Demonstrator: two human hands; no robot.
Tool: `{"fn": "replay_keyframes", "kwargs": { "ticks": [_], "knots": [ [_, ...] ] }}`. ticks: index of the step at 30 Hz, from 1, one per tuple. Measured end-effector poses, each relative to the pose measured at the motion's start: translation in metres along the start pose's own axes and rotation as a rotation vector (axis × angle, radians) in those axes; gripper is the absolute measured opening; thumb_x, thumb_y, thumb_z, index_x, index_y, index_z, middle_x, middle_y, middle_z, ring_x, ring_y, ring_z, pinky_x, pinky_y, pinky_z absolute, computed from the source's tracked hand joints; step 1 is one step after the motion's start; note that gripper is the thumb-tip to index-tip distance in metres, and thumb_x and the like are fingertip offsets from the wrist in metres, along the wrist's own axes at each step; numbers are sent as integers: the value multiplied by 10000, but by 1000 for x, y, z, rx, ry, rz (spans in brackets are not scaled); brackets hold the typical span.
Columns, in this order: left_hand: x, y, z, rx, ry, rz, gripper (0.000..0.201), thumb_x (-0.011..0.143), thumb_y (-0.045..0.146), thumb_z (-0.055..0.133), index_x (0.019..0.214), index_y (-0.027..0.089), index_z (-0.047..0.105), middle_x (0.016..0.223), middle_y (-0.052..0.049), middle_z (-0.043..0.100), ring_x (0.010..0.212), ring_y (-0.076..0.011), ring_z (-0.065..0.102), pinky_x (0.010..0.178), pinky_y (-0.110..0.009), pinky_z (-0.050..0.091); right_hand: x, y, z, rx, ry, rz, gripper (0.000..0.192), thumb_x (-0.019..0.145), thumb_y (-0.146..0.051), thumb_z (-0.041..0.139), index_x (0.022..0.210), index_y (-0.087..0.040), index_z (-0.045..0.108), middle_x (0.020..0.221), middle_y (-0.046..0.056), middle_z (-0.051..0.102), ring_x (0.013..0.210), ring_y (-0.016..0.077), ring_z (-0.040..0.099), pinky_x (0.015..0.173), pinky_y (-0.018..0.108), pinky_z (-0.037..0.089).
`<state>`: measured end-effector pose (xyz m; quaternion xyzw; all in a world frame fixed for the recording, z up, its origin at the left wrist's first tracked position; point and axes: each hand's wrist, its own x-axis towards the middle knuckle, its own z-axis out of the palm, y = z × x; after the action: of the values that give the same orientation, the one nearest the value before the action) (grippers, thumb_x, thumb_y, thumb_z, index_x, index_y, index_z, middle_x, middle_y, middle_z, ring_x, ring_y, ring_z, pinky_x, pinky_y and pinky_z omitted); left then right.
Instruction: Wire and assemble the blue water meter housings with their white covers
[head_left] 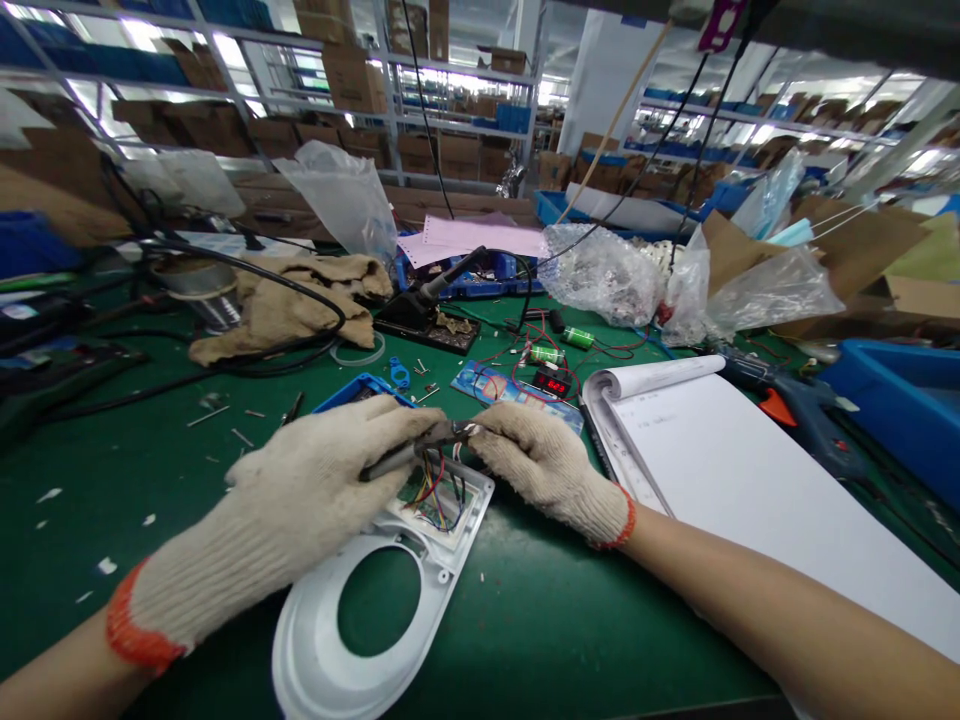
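Note:
Both my hands wear knitted gloves with orange cuffs. My left hand [300,500] grips a dark slim tool [409,452], which lies across the top of a white plastic housing [330,650] with a round opening. My right hand [547,465] pinches thin wires at the tool's tip. Coloured wires [435,500] sit in the housing's upper compartment, just below both hands.
An open white notepad [720,460] lies to the right, a blue bin [900,410] beyond it. Behind the hands are a blue circuit board with a red digital display [551,383], green cylindrical cells [577,338], a soldering iron on its stand [427,310], brown cloth [292,300] and plastic bags [600,270].

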<state>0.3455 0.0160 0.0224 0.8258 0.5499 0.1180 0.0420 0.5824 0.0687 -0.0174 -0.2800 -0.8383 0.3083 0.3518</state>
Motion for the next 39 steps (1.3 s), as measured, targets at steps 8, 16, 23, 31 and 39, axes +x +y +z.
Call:
{"fn": "replay_keyframes", "kwargs": {
  "ticks": [8,16,23,31,39],
  "knots": [
    [0,-4,-10,-354,-100,-205,416,908,465,556,1313,395,614,1279,63,696,1076,-203,688,904,-299,572,0,4,5,132,32,-39,227,986,-334,563,1031,-159,700,879,35,707,711,121,608,643,227,481],
    [8,-10,-12,244,95,-92,435,954,368,443,1353,285,598,1105,-93,679,978,-300,630,813,-442,506,1,4,7,44,65,-44,215,983,-324,573,1031,-175,722,855,28,720,687,118,610,648,226,476],
    [6,-6,-10,269,50,15,446,947,320,455,1371,278,585,1177,-101,650,1037,-305,572,859,-460,453,2,6,6,-121,102,-58,205,981,-322,572,1019,-203,734,810,19,721,687,136,608,661,250,450],
    [2,-1,-9,478,64,137,428,914,282,492,1324,294,616,1128,-103,673,989,-358,573,798,-520,433,1,8,5,-284,62,-160,220,995,-324,539,1021,-196,715,815,34,721,738,164,618,682,291,422],
    [2,9,-2,559,153,174,415,907,228,515,1305,289,620,1109,-97,690,991,-362,570,807,-523,424,0,3,4,-242,78,-201,231,1009,-330,502,966,-194,684,811,36,707,715,158,604,674,289,437]
  ]
}}
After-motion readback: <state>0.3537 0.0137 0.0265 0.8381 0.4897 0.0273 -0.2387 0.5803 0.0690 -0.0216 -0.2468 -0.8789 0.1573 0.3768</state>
